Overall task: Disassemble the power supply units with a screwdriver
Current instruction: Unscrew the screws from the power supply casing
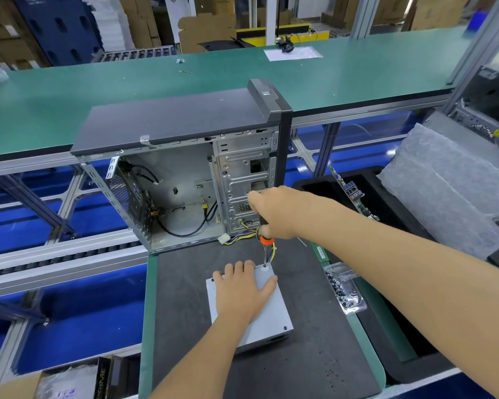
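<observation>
My right hand [274, 213] curls its fingers tight round the screwdriver [265, 243]. I hold it straight up so the tip sits in a screw at the far right corner of the metal box [260, 321]. My left hand [242, 289] lies flat on the box with fingers spread a little, holding nothing. I think it presses down so the box does not slide on the dark mat [314, 355].

Behind the box stands the open computer case [182, 180], with loose wires inside. To the right, a small clear bag [344, 289] holds screws. Farther right, a black tray [383, 197] holds a circuit board [355, 197].
</observation>
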A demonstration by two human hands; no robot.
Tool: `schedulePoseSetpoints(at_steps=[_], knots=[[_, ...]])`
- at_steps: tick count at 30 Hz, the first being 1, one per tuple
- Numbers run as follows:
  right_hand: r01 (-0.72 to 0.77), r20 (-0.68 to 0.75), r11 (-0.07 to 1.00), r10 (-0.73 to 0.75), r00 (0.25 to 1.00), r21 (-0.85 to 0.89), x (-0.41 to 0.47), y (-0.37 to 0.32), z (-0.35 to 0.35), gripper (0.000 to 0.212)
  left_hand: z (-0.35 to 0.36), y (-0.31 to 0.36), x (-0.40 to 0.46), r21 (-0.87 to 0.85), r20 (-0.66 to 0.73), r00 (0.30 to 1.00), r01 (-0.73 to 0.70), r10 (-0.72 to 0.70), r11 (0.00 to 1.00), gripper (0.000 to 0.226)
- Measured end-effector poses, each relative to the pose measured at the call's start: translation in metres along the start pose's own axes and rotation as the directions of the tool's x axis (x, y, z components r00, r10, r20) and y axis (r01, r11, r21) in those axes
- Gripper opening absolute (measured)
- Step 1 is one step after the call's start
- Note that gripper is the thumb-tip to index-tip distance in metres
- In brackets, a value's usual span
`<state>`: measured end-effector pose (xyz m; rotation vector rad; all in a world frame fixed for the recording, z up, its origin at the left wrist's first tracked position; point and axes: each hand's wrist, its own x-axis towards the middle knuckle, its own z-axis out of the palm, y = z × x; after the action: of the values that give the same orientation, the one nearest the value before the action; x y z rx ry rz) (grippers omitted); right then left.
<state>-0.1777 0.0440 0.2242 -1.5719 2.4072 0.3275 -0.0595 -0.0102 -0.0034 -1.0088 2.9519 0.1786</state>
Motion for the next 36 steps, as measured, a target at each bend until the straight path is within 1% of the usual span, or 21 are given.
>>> schedulePoseSetpoints(at_steps=[3, 5, 7, 8, 10, 12, 13, 14, 15, 17, 18, 20, 23, 24, 26, 29, 30, 32, 33, 34, 36], knots=[[0.011, 0.006, 0.994, -0.011, 1.000, 0.107, 0.002, 0.003, 0.002, 0.050, 0.000, 0.000, 0.000, -0.007, -0.002, 1.000, 0.002, -0.002, 1.000, 0.088], [-0.026, -0.035, 0.996, 0.029, 0.999, 0.081, 0.004, 0.005, 0.005, 0.056, 0.000, 0.000, -0.001, -0.010, -0.011, 1.000, 0.005, -0.005, 1.000, 0.087], [-0.013, -0.108, 1.000, 0.011, 0.994, -0.019, 0.007, 0.006, 0.010, 0.046, 0.000, 0.000, -0.001, -0.007, -0.020, 1.000, 0.003, -0.003, 1.000, 0.085], [0.011, -0.138, 1.000, -0.012, 0.990, -0.010, 0.009, 0.006, 0.012, 0.037, 0.000, 0.000, -0.001, -0.007, -0.022, 1.000, 0.002, -0.002, 1.000, 0.085], [0.070, -0.160, 0.986, -0.045, 0.986, 0.152, 0.011, 0.008, 0.015, 0.030, 0.000, 0.000, -0.001, -0.009, -0.022, 1.000, 0.000, 0.000, 1.000, 0.085], [0.081, -0.134, 0.929, -0.034, 0.990, 0.362, 0.010, 0.008, 0.015, 0.037, 0.000, 0.000, -0.001, -0.015, -0.019, 1.000, 0.000, 0.000, 1.000, 0.086], [0.060, -0.108, 0.909, -0.017, 0.994, 0.413, 0.009, 0.007, 0.014, 0.042, 0.000, 0.000, -0.001, -0.017, -0.019, 1.000, 0.001, -0.001, 1.000, 0.085], [0.026, -0.079, 0.915, 0.006, 0.997, 0.402, 0.008, 0.004, 0.013, 0.047, 0.000, 0.000, -0.001, -0.018, -0.019, 1.000, 0.002, -0.002, 1.000, 0.085], [-0.012, -0.061, 0.941, 0.034, 0.998, 0.337, 0.007, 0.002, 0.013, 0.055, 0.000, 0.000, -0.001, -0.017, -0.021, 1.000, 0.004, -0.004, 1.000, 0.084], [-0.099, -0.089, 0.989, 0.109, 0.990, 0.109, 0.005, -0.005, 0.009, 0.075, 0.000, 0.000, -0.002, -0.012, -0.021, 1.000, 0.003, -0.003, 1.000, 0.084], [-0.133, -0.122, 0.991, 0.132, 0.984, 0.006, 0.005, -0.009, 0.006, 0.081, 0.000, 0.000, -0.002, -0.011, -0.022, 1.000, 0.003, -0.003, 1.000, 0.084], [-0.129, -0.141, 0.990, 0.119, 0.983, -0.063, 0.004, -0.013, 0.001, 0.079, 0.001, -0.001, -0.002, -0.015, -0.022, 1.000, 0.002, -0.002, 1.000, 0.084], [-0.043, -0.037, 0.999, 0.044, 0.998, 0.034, 0.002, -0.011, -0.002, 0.040, 0.001, 0.000, -0.001, -0.014, -0.020, 1.000, -0.002, 0.001, 1.000, 0.087], [-0.019, 0.004, 0.997, 0.019, 1.000, 0.069, 0.001, -0.009, -0.003, 0.034, 0.001, 0.000, -0.001, -0.016, -0.023, 1.000, -0.002, 0.001, 1.000, 0.087], [-0.011, 0.050, 0.993, 0.005, 0.999, 0.113, 0.000, -0.008, -0.004, 0.039, 0.002, 0.000, -0.001, -0.015, -0.025, 1.000, 0.001, -0.001, 1.000, 0.087], [-0.114, 0.034, 0.992, 0.112, 0.993, 0.046, 0.001, -0.007, -0.002, 0.071, 0.003, -0.001, 0.000, -0.017, -0.018, 1.000, 0.006, -0.007, 1.000, 0.086], [-0.128, 0.007, 0.992, 0.128, 0.992, 0.005, 0.001, -0.005, -0.001, 0.071, 0.003, -0.001, 0.000, -0.022, -0.021, 1.000, 0.006, -0.007, 1.000, 0.086], [-0.084, -0.036, 0.996, 0.083, 0.996, -0.025, 0.002, -0.001, 0.002, 0.053, 0.004, -0.001, 0.000, -0.028, -0.028, 1.000, 0.004, -0.005, 1.000, 0.086], [-0.048, -0.040, 0.999, 0.048, 0.998, 0.003, 0.002, 0.000, 0.003, 0.040, 0.004, -0.001, 0.000, -0.027, -0.033, 0.999, 0.004, -0.005, 1.000, 0.086], [-0.023, -0.027, 0.999, 0.025, 0.999, 0.049, 0.002, 0.003, 0.004, 0.034, 0.004, -0.001, 0.000, -0.026, -0.035, 0.999, 0.005, -0.006, 1.000, 0.086], [-0.028, 0.018, 0.987, 0.026, 1.000, 0.161, 0.001, 0.008, 0.004, 0.044, 0.004, 0.000, 0.000, -0.028, -0.036, 0.999, 0.007, -0.008, 1.000, 0.086]])
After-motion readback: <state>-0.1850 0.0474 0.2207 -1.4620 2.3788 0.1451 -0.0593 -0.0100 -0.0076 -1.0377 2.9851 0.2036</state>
